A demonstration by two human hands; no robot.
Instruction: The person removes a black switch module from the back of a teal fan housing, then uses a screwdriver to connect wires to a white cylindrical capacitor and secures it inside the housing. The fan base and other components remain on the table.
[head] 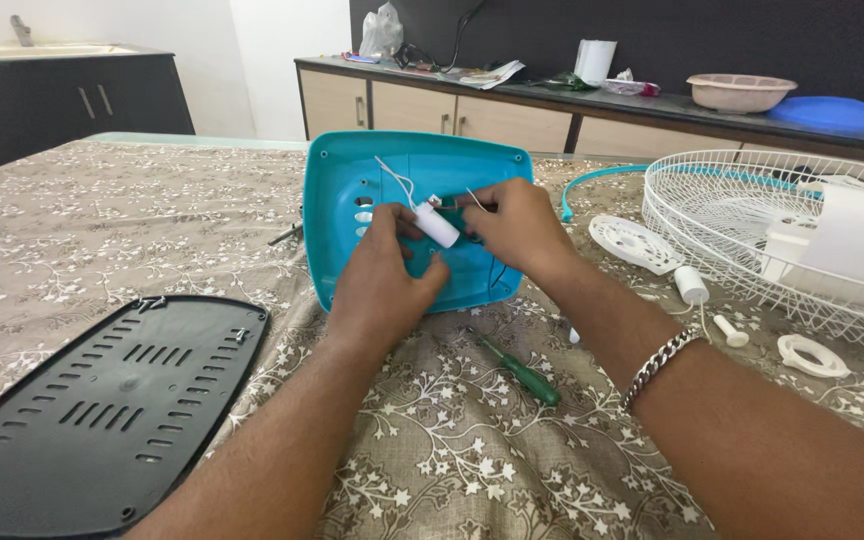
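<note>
We see the teal fan base (407, 190) tipped up on the floral tablecloth (152, 220); inside it, our left hand (382, 280) pinches the white cylindrical capacitor (436, 224); our right hand (517, 225) pinches 1 thin wire just right of it; a green screwdriver (520, 372) lies below the base; a black vented plate (102, 410) lies lower left; a white fan grille (752, 220) sits right.
</note>
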